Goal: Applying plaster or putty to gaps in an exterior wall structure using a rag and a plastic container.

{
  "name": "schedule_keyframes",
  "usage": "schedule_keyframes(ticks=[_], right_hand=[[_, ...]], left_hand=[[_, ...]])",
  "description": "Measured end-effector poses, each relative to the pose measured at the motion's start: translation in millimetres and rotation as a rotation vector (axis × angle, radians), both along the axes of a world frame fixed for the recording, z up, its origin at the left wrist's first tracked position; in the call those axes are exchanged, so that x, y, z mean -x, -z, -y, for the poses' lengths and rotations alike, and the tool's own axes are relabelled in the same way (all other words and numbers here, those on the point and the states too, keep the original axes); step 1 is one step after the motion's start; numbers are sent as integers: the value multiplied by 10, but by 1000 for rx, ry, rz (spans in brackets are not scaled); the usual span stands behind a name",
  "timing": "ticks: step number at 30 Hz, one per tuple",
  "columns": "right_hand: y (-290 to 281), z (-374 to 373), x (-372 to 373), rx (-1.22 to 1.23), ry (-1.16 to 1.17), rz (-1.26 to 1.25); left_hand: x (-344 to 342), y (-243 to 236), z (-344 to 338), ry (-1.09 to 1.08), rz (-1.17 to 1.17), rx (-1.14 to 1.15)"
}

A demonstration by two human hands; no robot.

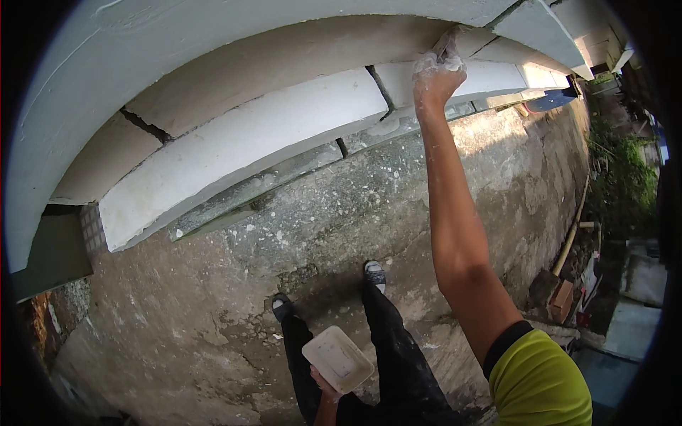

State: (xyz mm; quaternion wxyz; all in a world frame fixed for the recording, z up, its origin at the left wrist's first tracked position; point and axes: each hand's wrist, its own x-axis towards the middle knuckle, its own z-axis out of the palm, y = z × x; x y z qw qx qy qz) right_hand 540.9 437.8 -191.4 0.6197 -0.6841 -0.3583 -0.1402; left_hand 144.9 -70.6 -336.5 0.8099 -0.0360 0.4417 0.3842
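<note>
1. White ledge is ahead of me; its long axis runs lower left to upper right, bowed by the lens.
2. My right hand is the near one: arm stretched forward, hand at the ledge's upper edge, fingers up against the beige panel, just under the grey slab.
3. Right fingers look bunched and are coated white. Can't tell if they pinch anything; tips too blurred.
4. Closest breaks: slanted crack in the panel, just right of my fingertips, and a dark gap across the ledge, left of my wrist. So the hand sits between the two.
5. My left hand is well back, low by my legs, grasping the pale tray by its near-left edge. Some fingers hidden beneath.
6. Tray to right fingers: well apart, tray behind and to the left. Inside is smudged; contents, if any, unclear.
</note>
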Motion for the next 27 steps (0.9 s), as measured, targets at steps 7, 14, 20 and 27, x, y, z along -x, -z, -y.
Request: schedule_keyframes(ticks=[7, 14, 20, 27], right_hand=[[301, 862, 1825, -50, -392, 608], [-248, 510, -70, -151, -197, 136], [-15, 205, 770, 52, -270, 149], [151, 932, 583, -22, -557, 480]], left_hand=[[18, -54, -107, 82, -16, -9], [-108, -109, -91, 69, -41, 5], [-210, -135, -88, 82, -61, -4], [-362, 16, -59, 114, -33, 26]])
